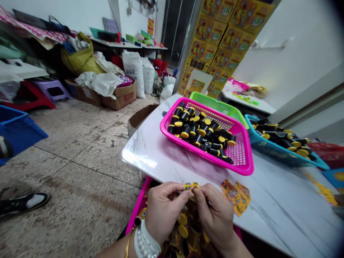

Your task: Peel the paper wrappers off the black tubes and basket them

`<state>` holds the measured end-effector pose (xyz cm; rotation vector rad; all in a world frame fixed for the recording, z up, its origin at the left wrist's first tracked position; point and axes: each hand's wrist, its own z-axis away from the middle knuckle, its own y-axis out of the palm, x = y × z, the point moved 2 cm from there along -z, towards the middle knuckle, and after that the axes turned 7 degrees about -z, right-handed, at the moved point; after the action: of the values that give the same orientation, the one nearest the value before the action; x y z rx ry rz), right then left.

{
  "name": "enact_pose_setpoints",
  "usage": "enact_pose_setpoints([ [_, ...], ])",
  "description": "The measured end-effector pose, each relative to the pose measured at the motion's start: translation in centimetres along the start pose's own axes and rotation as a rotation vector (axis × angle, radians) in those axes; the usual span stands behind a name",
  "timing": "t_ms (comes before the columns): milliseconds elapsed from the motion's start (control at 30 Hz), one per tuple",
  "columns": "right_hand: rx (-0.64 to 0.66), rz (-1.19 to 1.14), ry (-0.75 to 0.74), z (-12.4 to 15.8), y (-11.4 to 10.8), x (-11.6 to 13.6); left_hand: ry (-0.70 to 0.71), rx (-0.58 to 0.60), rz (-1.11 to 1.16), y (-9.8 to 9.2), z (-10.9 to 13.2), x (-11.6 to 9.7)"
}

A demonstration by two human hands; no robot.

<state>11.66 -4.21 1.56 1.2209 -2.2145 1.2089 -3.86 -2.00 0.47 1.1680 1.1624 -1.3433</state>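
Note:
My left hand and my right hand meet at the front edge of the white marble-patterned table. Between them, pinched by the fingertips and thumbs of both, is a small yellow printed label; whether it wraps around a tube is hidden. Directly beneath my hands is a pink basket holding several yellow-labelled tubes with yellow caps. Flat printed yellow label sheets lie on the table just right of my right hand.
On the table stands a pink basket of black tubes with yellow ends; a green basket is behind it. A blue basket of similar tubes is at right. Cardboard boxes, white sacks and a blue crate stand on the floor.

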Motion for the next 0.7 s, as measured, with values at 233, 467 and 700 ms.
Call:
enact_pose_setpoints([
  [233, 0.027, 0.337, -0.153, -12.0, -6.5, -4.9, 0.005, 0.377, 0.118, 2.1, -7.3, -3.6],
  [467, 0.478, 0.614, -0.309, -20.4, -4.3, -11.0, -0.060, 0.820, 0.137, 6.1, -11.6, -3.1],
  [700, 0.098, 0.203, 0.059, -14.4, -8.5, -7.8, -0.311, 0.968, 0.261, 5.7, -10.6, -1.3],
])
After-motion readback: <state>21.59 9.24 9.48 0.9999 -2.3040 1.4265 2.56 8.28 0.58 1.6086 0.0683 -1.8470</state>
